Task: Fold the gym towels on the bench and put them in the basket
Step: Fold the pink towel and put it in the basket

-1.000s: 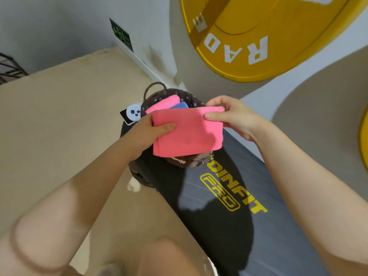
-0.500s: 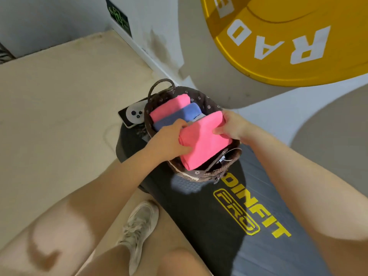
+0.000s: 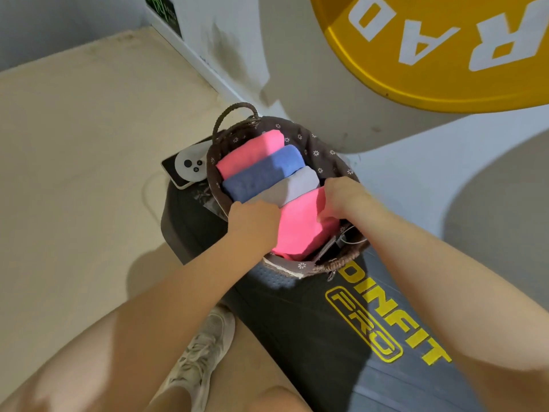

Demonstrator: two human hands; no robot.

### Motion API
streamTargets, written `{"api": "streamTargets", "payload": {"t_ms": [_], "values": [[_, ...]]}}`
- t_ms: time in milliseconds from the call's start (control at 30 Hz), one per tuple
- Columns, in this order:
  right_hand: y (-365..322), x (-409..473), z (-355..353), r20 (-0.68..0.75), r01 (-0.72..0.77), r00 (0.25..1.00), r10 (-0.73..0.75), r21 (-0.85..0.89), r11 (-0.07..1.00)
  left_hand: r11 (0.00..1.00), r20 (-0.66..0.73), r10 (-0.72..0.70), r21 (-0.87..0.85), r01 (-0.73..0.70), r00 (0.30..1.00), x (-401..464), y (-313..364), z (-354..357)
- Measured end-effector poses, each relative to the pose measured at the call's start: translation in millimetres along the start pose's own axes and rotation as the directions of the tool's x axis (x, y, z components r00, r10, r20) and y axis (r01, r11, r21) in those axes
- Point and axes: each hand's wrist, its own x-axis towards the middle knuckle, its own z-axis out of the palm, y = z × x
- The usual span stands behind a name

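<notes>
1. My left hand (image 3: pixel 255 224) and right hand (image 3: pixel 341 197) are both down in the basket (image 3: pixel 335 156), one on each side of the folded pink towel (image 3: pixel 300 227).
2. The fingers of both hands curl down round the towel's two edges and go out of sight behind it, so I cannot tell how deep they reach.
3. The pink towel stands on edge in the near end of the basket, its top fold above the rim.
4. Behind it, packed side by side and touching, stand a grey towel (image 3: pixel 294 185), a blue towel (image 3: pixel 264 171) and a second pink towel (image 3: pixel 252 150) at the far end.
5. The basket sits on the far end of the black desk (image 3: pixel 297 322), just above its yellow lettering.
6. A phone (image 3: pixel 185 166) lies on the desk's far corner, touching the basket's left side.
7. A yellow weight plate (image 3: pixel 445 55) leans against the wall beyond the basket.
8. My shoe (image 3: pixel 205 346) is on the floor, beside the desk's left edge.
</notes>
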Motion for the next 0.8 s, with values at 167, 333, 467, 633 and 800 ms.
{"api": "streamTargets", "payload": {"t_ms": [167, 333, 467, 633, 800], "values": [[3, -11, 4, -0.205, -0.038, 0.977, 0.058, 0.098, 0.994, 0.992, -0.368, 0.122, 0.073, -0.102, 0.922, -7, 3, 3], [14, -25, -4, -0.106, -0.033, 0.993, 0.048, 0.143, 0.989, 0.767, -0.245, 0.580, -0.158, -0.622, 0.777, -8, 13, 7], [11, -26, 6, -0.158, 0.040, 0.987, -0.004, 0.220, 0.975, 0.844, 0.250, 0.530, -0.248, -0.476, 0.810, -11, 20, 9], [11, -14, 16, 0.156, 0.238, 0.950, -0.270, 0.197, 0.951, 0.867, 0.224, 0.494, -0.061, -0.494, 0.840, -13, 20, 13], [8, -11, 24, 0.279, 0.225, 0.933, -0.227, 0.039, 0.974, 0.875, 0.360, 0.475, -0.095, -0.475, 0.803, -3, 25, 11]]}}
